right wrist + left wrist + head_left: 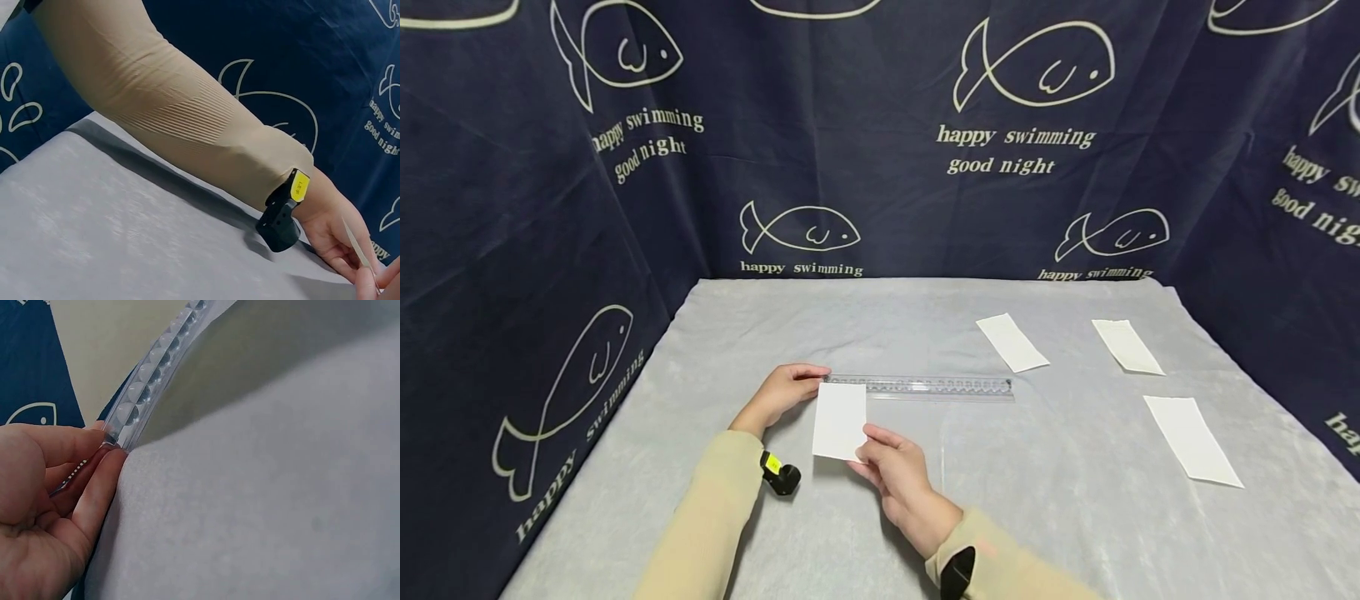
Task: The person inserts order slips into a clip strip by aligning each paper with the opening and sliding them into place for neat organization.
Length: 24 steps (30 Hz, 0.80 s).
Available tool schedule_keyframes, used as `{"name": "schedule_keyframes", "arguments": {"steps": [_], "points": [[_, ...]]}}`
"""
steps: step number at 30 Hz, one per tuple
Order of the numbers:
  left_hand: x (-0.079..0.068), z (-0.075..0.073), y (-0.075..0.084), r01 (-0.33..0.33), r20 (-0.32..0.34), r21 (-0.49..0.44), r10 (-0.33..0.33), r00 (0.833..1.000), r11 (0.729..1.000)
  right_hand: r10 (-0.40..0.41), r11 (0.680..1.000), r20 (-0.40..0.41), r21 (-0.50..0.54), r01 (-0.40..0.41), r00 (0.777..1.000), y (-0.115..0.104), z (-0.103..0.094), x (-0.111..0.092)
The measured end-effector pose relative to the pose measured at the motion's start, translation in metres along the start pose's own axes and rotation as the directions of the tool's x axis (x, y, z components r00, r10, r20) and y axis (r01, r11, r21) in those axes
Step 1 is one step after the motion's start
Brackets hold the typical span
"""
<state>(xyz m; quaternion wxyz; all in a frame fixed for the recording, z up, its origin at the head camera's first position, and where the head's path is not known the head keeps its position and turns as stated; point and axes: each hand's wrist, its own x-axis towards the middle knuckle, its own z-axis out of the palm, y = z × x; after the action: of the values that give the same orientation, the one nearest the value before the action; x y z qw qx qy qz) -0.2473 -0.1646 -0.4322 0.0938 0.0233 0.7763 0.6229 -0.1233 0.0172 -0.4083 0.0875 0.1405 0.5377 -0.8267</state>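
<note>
Near the middle of the grey cloth (1037, 525), the left hand (782, 396) is pinching the left end of a clear strip (940, 387) between thumb and fingers. Just in front, the right hand (901, 479) is holding a white card (840, 419) by its lower right corner, fingers closed on it. Seen from the head, the card is overlapping the strip's left part; whether they are touching, I cannot tell. Three white slips (1193, 440) are lying apart to the right, and a blue curtain (880, 167) is hanging behind.
</note>
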Motion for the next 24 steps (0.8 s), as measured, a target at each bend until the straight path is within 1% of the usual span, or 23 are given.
{"name": "schedule_keyframes", "arguments": {"steps": [6, 14, 19, 24], "points": [[0.001, -0.0005, -0.0019, 0.002, 0.002, -0.009, -0.002, 1.0, 1.0, 0.007, 1.0, 0.011, -0.014, -0.007, 1.0, 0.0013, 0.0005, -0.0041], [0.0017, -0.0025, -0.0022, 0.005, 0.004, -0.02, -0.005, 1.0, 1.0, -0.018, 0.999, 0.035, -0.039, 0.019, 0.999, 0.0045, -0.0043, -0.0071], [0.0006, -0.0021, -0.0006, 0.014, 0.004, -0.028, -0.014, 1.0, 1.0, 0.018, 0.998, 0.0, -0.055, -0.018, 1.0, 0.0049, -0.0034, -0.0069], [-0.0009, -0.0004, -0.0008, 0.006, 0.007, -0.036, -0.006, 1.0, 0.999, 0.018, 0.999, 0.002, -0.043, -0.018, 1.0, 0.0058, -0.002, -0.0055]]}}
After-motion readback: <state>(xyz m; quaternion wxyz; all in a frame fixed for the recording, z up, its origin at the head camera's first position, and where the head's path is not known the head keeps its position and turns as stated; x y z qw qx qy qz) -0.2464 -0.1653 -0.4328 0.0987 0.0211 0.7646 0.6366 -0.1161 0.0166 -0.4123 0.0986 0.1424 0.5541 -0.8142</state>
